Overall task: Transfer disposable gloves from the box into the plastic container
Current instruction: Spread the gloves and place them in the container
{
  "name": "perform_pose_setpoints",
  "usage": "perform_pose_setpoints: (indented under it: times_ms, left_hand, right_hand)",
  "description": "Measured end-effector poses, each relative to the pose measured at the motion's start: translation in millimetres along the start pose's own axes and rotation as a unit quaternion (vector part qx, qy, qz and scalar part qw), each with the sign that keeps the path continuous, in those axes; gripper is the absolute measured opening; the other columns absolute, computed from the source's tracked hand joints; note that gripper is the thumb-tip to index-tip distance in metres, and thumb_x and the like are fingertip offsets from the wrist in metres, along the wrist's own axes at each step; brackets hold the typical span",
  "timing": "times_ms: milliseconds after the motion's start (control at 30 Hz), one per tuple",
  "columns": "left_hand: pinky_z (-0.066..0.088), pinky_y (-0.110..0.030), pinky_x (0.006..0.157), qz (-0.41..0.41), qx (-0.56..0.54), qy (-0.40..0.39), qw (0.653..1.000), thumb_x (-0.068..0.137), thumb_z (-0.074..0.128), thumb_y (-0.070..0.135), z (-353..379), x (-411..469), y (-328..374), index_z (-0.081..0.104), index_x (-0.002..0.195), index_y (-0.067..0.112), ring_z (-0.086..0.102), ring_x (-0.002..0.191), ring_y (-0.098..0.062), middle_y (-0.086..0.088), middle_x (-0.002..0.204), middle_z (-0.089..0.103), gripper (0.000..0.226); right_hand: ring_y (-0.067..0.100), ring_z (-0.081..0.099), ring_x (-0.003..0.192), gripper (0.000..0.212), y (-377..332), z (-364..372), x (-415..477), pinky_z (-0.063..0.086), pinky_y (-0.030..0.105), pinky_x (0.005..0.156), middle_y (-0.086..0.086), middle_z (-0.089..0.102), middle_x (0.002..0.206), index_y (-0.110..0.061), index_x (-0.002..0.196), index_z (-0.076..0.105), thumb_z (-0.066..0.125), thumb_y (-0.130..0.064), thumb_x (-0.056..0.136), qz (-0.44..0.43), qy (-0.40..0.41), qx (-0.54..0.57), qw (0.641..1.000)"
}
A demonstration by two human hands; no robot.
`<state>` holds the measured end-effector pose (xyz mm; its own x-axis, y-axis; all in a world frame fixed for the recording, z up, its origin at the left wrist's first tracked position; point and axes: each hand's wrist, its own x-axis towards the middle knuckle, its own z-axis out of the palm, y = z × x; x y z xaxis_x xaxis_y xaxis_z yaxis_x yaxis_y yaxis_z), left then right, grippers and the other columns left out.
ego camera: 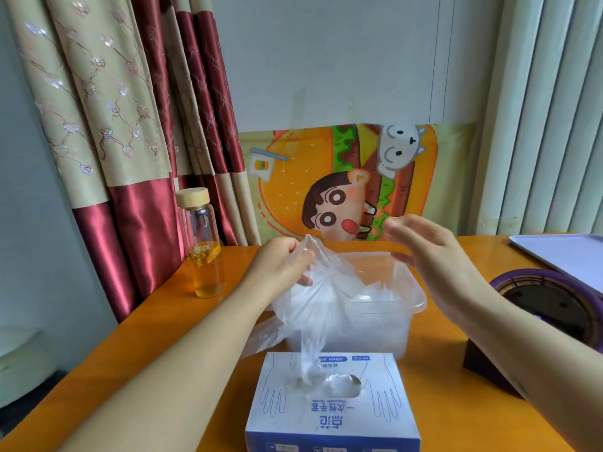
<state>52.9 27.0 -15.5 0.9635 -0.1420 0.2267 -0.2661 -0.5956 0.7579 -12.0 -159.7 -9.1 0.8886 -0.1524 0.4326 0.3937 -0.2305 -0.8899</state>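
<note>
A white and blue glove box point(332, 409) stands at the near edge of the orange table, its oval opening showing more clear gloves. Just behind it sits a clear plastic container point(404, 308) holding crumpled gloves. My left hand point(280, 262) pinches the top of a clear disposable glove point(310, 305) above the container's left side; the glove's lower end still trails into the box opening. My right hand point(427, 252) hovers over the container's right rim with fingers loosely spread, holding nothing that I can see.
A glass bottle point(204, 243) with a wooden lid and yellow liquid stands at the left table edge. A round purple object point(554, 305) on a dark box sits at right, with a white tray point(567, 256) behind it. Curtains and a cartoon poster back the table.
</note>
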Motion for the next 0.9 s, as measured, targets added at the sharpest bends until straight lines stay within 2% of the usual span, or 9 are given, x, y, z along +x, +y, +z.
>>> perform_pose_setpoints:
  times_ms: [133, 233, 333, 467, 567, 667, 733, 833, 900]
  left_hand:
    - [0.042, -0.018, 0.052, -0.014, -0.004, -0.012, 1.0, 0.094, 0.052, 0.022, 4, 20, 13, 0.063, 0.082, 0.01, 0.064, 0.054, -0.001, 0.002, 0.072, 0.065, 0.02]
    - [0.042, -0.019, 0.061, -0.048, -0.024, -0.021, 0.998, 0.092, 0.055, 0.02, 6, 33, 20, 0.058, 0.075, 0.022, 0.059, 0.07, -0.009, 0.002, 0.08, 0.063, 0.017]
    - [0.04, -0.024, 0.059, -0.114, -0.024, -0.033, 0.993, 0.09, 0.058, 0.028, 11, 45, 22, 0.059, 0.077, 0.018, 0.052, 0.069, -0.012, 0.0, 0.078, 0.056, 0.016]
    - [0.043, -0.028, 0.08, -0.156, -0.045, -0.067, 0.984, 0.09, 0.061, 0.038, 17, 64, 17, 0.066, 0.097, 0.018, 0.054, 0.09, -0.018, 0.002, 0.095, 0.058, 0.022]
    - [0.04, -0.025, 0.06, -0.151, -0.01, -0.093, 0.984, 0.091, 0.06, 0.031, 14, 75, 7, 0.068, 0.092, 0.016, 0.052, 0.068, -0.012, -0.001, 0.083, 0.061, 0.017]
    - [0.049, -0.029, 0.073, -0.127, 0.063, -0.074, 0.987, 0.092, 0.057, 0.023, 6, 92, -19, 0.065, 0.107, 0.016, 0.065, 0.086, -0.019, -0.007, 0.106, 0.068, 0.018]
    - [0.047, -0.033, 0.089, -0.099, 0.113, 0.025, 0.988, 0.092, 0.059, 0.021, -3, 102, -34, 0.056, 0.129, 0.012, 0.062, 0.106, -0.022, -0.006, 0.123, 0.063, 0.038]
    - [0.043, -0.02, 0.083, 0.087, 0.135, 0.175, 0.971, 0.092, 0.058, 0.015, -4, 96, -28, 0.056, 0.128, 0.017, 0.059, 0.097, -0.011, 0.0, 0.125, 0.058, 0.036]
    - [0.041, -0.013, 0.076, 0.208, 0.17, 0.051, 0.962, 0.092, 0.059, 0.02, 8, 87, -13, 0.059, 0.123, 0.024, 0.056, 0.087, -0.002, 0.007, 0.12, 0.056, 0.031]
  right_hand:
    - [-0.006, 0.058, 0.088, 0.019, 7, 8, 0, 0.04, 0.017, 0.075, -0.016, 0.069, 0.092, -0.025, 0.083, 0.072, 0.067, -0.043, 0.081, 0.028, -0.152, -0.153, 0.976]
    - [0.004, 0.055, 0.109, 0.019, 28, 12, 15, 0.043, 0.027, 0.097, -0.022, 0.067, 0.106, -0.038, 0.096, 0.073, 0.07, -0.044, 0.079, 0.051, -0.169, -0.2, 0.964]
    - [0.004, 0.061, 0.103, 0.041, 34, 16, 29, 0.047, 0.029, 0.096, -0.018, 0.065, 0.115, -0.035, 0.115, 0.066, 0.073, -0.045, 0.076, 0.054, -0.139, -0.203, 0.968]
    - [0.004, 0.066, 0.085, 0.031, 40, 13, 56, 0.052, 0.018, 0.07, -0.01, 0.071, 0.1, -0.019, 0.107, 0.072, 0.075, -0.032, 0.079, 0.004, -0.049, -0.196, 0.979]
    - [0.009, 0.065, 0.092, 0.035, 53, 4, 79, 0.048, 0.01, 0.07, -0.002, 0.071, 0.109, -0.015, 0.111, 0.071, 0.076, -0.021, 0.077, 0.037, -0.077, -0.292, 0.953]
    - [0.017, 0.062, 0.105, 0.046, 68, -3, 91, 0.044, 0.017, 0.081, 0.001, 0.066, 0.12, -0.013, 0.122, 0.064, 0.076, -0.015, 0.077, 0.08, -0.157, -0.397, 0.901]
    - [0.02, 0.06, 0.11, 0.054, 75, -2, 93, 0.046, 0.022, 0.086, 0.001, 0.063, 0.124, -0.013, 0.127, 0.06, 0.076, -0.017, 0.076, 0.094, -0.189, -0.439, 0.874]
    - [0.022, 0.06, 0.11, 0.06, 86, 6, 96, 0.049, 0.026, 0.092, 0.003, 0.063, 0.125, -0.012, 0.131, 0.056, 0.078, -0.023, 0.076, 0.093, -0.225, -0.481, 0.842]
    - [0.023, 0.061, 0.108, 0.062, 92, 14, 97, 0.051, 0.03, 0.092, 0.004, 0.064, 0.123, -0.011, 0.131, 0.055, 0.077, -0.03, 0.076, 0.084, -0.239, -0.513, 0.82]
